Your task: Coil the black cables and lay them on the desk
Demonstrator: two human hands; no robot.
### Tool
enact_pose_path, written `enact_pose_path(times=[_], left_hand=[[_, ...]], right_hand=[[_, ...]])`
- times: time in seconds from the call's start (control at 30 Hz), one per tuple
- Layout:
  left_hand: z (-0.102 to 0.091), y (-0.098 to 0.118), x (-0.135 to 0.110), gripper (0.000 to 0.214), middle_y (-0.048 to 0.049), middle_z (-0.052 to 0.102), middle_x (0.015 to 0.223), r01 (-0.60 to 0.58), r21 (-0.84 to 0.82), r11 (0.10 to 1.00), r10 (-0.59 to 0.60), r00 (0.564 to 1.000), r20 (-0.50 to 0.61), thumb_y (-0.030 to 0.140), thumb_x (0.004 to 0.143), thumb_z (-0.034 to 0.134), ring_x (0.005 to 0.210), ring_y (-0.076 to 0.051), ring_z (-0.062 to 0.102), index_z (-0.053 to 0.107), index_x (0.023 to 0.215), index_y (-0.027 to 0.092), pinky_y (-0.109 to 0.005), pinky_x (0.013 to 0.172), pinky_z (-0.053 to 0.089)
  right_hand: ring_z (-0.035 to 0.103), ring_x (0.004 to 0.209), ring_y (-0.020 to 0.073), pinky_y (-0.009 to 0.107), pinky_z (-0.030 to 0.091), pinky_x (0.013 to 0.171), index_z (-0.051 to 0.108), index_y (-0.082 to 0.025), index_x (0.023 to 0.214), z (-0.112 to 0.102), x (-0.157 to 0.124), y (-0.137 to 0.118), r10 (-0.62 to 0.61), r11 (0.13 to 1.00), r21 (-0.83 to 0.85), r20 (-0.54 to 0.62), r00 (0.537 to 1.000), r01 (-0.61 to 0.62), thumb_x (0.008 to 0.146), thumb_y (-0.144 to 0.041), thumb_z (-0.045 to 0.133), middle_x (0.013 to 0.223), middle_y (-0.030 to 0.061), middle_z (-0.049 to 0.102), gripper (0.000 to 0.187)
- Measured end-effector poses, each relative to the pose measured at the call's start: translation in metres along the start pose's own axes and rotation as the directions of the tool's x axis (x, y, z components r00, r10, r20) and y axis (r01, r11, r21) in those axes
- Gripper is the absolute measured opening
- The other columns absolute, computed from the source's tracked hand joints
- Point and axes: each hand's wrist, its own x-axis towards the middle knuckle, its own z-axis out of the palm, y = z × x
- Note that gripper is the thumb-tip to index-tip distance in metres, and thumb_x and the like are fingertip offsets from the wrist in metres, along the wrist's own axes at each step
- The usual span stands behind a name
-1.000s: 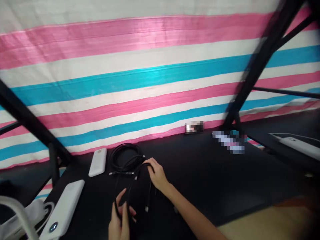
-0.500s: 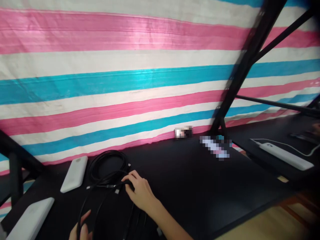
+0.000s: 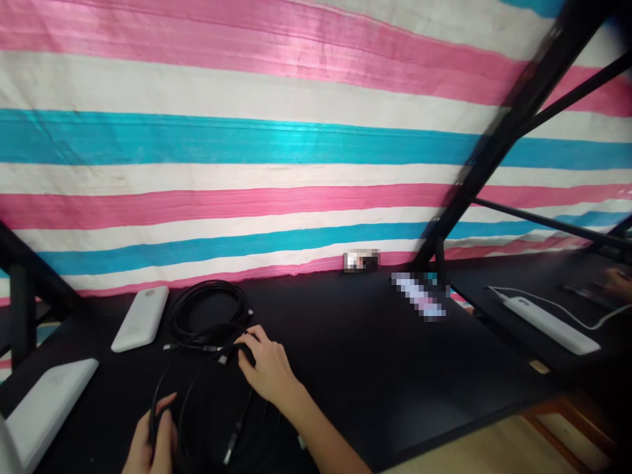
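Note:
Near the bottom edge, my left hand (image 3: 151, 440) pinches a black cable (image 3: 184, 421) between thumb and fingers. My right hand (image 3: 266, 362) is curled round another part of the black cable, to the right of a coiled black cable (image 3: 210, 309) that lies on the black table (image 3: 355, 368). Loops of cable hang between the two hands. By the coil and below it show silver cable plugs (image 3: 228, 454). How the loops join in the dark lower part is hard to make out.
Two white power banks, one farther back (image 3: 141, 319) and one closer (image 3: 52, 408), lie at the left. A white power strip (image 3: 550, 326) with a cord sits on the right-hand table, near another person's hand (image 3: 619, 284). Black metal posts (image 3: 474, 184) stand before a striped tarp (image 3: 276, 145).
The view has tilted, so the table items sit slightly higher and to the left. My left hand has risen a little and shows more. Both hands keep hold of the cable.

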Motion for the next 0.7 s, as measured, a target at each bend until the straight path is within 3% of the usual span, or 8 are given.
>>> enact_pose_path(times=[0.1,0.2,0.27,0.37,0.47,0.7], left_hand=[[0.000,0.008,-0.005,0.075,0.0036,0.051,0.054,0.053,-0.049,0.997,-0.052,0.998,0.024,0.075,0.062,0.046,0.049,-0.016,0.050,0.055,0.113,0.021,-0.026,0.046,0.042],[0.000,0.013,-0.009,0.075,0.0068,0.040,0.045,0.047,-0.096,0.994,-0.044,0.998,0.032,0.074,0.062,0.047,0.042,-0.014,0.043,0.054,0.114,0.020,-0.024,0.040,0.038],[0.000,0.013,-0.010,0.074,0.0055,0.045,0.048,0.031,-0.088,0.996,-0.029,0.999,0.028,0.073,0.062,0.048,0.045,-0.015,0.046,0.055,0.112,0.019,-0.024,0.042,0.039],[0.000,0.010,-0.008,0.067,-0.0011,0.061,0.072,0.006,-0.046,0.999,-0.006,1.000,0.004,0.071,0.061,0.050,0.064,-0.019,0.058,0.058,0.105,0.020,-0.027,0.055,0.046],[-0.001,0.004,-0.005,0.063,-0.0041,0.063,0.088,0.003,-0.033,0.999,-0.003,1.000,0.007,0.068,0.063,0.049,0.074,-0.022,0.060,0.057,0.103,0.021,-0.030,0.062,0.047],[-0.003,0.004,-0.008,0.059,-0.0017,0.062,0.077,0.001,-0.063,0.998,0.002,0.999,0.039,0.065,0.064,0.051,0.065,-0.018,0.057,0.056,0.102,0.020,-0.025,0.053,0.045]], right_hand=[[0.064,0.073,0.0149,0.028,0.047,0.062,0.053,-0.031,0.107,0.000,-0.001,0.000,-0.002,1.000,-0.007,0.010,1.000,0.002,0.088,-0.028,0.044,0.111,-0.0020,0.055,0.021],[0.064,0.074,0.0155,0.028,0.048,0.062,0.052,-0.031,0.107,0.001,-0.001,0.000,-0.008,1.000,-0.010,0.026,1.000,0.008,0.087,-0.028,0.044,0.111,-0.0020,0.055,0.021],[0.064,0.074,0.0153,0.029,0.048,0.063,0.052,-0.031,0.107,0.001,-0.002,0.000,-0.011,1.000,-0.009,0.028,1.000,0.011,0.087,-0.028,0.044,0.112,-0.0019,0.054,0.022],[0.063,0.070,0.0142,0.030,0.049,0.063,0.051,-0.031,0.108,0.002,-0.002,-0.001,-0.011,1.000,-0.003,0.014,1.000,0.011,0.086,-0.028,0.046,0.116,-0.0018,0.052,0.023],[0.062,0.067,0.0132,0.030,0.049,0.063,0.051,-0.032,0.109,0.001,-0.003,-0.002,-0.010,1.000,0.005,0.003,1.000,0.010,0.086,-0.027,0.047,0.120,-0.0019,0.049,0.024],[0.059,0.063,0.0096,0.027,0.046,0.061,0.054,-0.031,0.105,-0.002,-0.003,-0.002,0.027,0.999,0.039,-0.009,1.000,-0.027,0.085,-0.026,0.048,0.118,-0.0028,0.051,0.021]])
